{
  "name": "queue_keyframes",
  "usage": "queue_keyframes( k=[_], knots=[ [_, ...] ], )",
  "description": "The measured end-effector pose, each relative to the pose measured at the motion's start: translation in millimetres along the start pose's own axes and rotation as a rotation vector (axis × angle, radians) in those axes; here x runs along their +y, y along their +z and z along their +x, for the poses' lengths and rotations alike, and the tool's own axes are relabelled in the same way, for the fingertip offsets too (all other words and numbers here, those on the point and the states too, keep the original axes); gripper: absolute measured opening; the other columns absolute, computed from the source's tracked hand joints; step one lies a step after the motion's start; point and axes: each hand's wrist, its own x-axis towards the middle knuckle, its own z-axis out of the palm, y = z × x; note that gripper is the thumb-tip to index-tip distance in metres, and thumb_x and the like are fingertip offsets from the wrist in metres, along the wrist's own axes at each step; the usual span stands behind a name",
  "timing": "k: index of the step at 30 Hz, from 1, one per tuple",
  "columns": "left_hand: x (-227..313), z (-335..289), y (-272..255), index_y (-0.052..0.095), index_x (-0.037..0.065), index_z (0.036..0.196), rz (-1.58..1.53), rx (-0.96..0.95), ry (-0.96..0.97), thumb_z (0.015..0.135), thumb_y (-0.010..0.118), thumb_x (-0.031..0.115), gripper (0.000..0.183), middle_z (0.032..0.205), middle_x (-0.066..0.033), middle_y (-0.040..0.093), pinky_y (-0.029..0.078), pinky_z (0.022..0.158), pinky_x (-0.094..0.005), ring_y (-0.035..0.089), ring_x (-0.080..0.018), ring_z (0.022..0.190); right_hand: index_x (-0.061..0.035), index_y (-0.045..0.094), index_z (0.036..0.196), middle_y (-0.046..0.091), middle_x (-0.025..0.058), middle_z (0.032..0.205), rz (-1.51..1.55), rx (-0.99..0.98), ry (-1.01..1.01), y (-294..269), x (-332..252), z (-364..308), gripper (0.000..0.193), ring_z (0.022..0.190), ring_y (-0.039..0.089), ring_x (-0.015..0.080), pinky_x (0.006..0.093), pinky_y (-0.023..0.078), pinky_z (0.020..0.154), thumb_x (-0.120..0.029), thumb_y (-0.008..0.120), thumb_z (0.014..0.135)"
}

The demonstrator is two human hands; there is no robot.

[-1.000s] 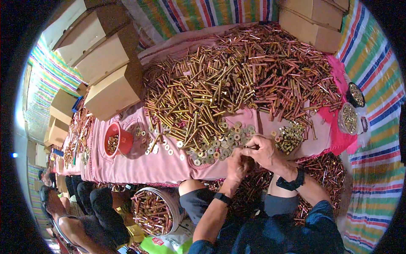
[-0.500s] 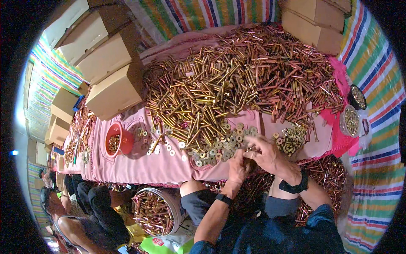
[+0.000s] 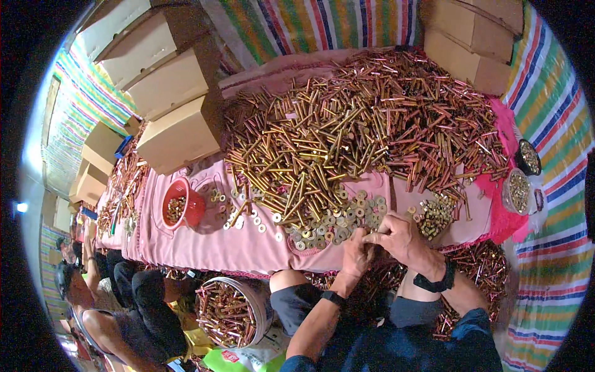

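My left hand [image 3: 357, 255] and my right hand [image 3: 401, 239] meet over the table's front edge, both closed, fingertips together. Whatever they pinch is hidden or too small to name. Just beyond them flat metal washers [image 3: 339, 221] lie scattered on the pink cloth [image 3: 266, 250]. To the right of my right hand sits a small heap of brass-coloured nuts [image 3: 437, 217]. A large pile of long golden and coppery bolts [image 3: 310, 149] spreads across the back of the table.
A red plastic basket [image 3: 194, 208] with small metal parts stands at left. Beside my left leg is a white bucket [image 3: 255, 304] full of bolts. Cardboard boxes [image 3: 180, 133] are stacked at back left. Two tubs [image 3: 517, 191] hold small parts at right. Another person [image 3: 118, 322] sits at left.
My right hand's fingers have come down from a raised, blurred position and now press against my left fingertips. The whole view has shifted slightly.
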Motion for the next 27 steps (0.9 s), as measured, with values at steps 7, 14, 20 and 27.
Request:
queue_keyframes(
  k=[7, 14, 20, 27],
  knots=[
    [9.6, 3.1, 2.9, 0.053, 0.004, 0.094, 0.005, 0.0, 0.045, 0.084, 0.07, 0.005, 0.02, 0.082, -0.0221, 0.058, 0.048, 0.066, -0.0471, 0.06, -0.0458, 0.078, -0.0003, 0.064, 0.105, 0.063, 0.0146, 0.09, -0.101, -0.02, -0.254, -6.0, 18.4, -4.8, 0.037, 0.077, 0.067, 0.0262, 0.0363, 0.055, 0.068, -0.019, 0.084, 0.08],
    [-3.3, -0.9, -1.0, 0.055, 0.002, 0.097, 0.164, -0.058, 0.032, 0.084, 0.072, 0.008, 0.022, 0.085, -0.0219, 0.063, 0.05, 0.067, -0.0467, 0.064, -0.0444, 0.081, 0.0009, 0.066, 0.092, 0.067, 0.014, 0.096, 0.136, 0.091, -0.114, 4.9, 12.9, -11.8, 0.025, 0.083, 0.066, 0.024, 0.0381, 0.053, 0.075, -0.02, 0.078, 0.087],
    [27.2, -15.4, -10.7, 0.067, -0.001, 0.104, -0.051, -0.293, -0.084, 0.092, 0.076, 0.027, 0.032, 0.092, -0.0174, 0.073, 0.055, 0.076, -0.0364, 0.072, -0.0239, 0.086, 0.0, 0.069, 0.092, 0.068, 0.0098, 0.081, 0.309, -0.074, 0.176, 1.4, 44.7, -27.2, 0.021, 0.074, 0.065, 0.0182, 0.0351, 0.05, 0.068, -0.019, 0.076, 0.087],
    [35.5, -24.3, -71.0, 0.069, -0.002, 0.103, -0.049, -0.14, -0.267, 0.093, 0.075, 0.024, 0.029, 0.089, -0.0133, 0.073, 0.055, 0.076, -0.0347, 0.07, -0.0213, 0.083, 0.0053, 0.069, 0.094, 0.07, 0.0094, 0.08, 0.416, -0.372, 0.279, 21.3, 45.5, -28.0, 0.028, 0.067, 0.067, 0.0131, 0.0307, 0.054, 0.062, -0.023, 0.071, 0.093]
  ],
)
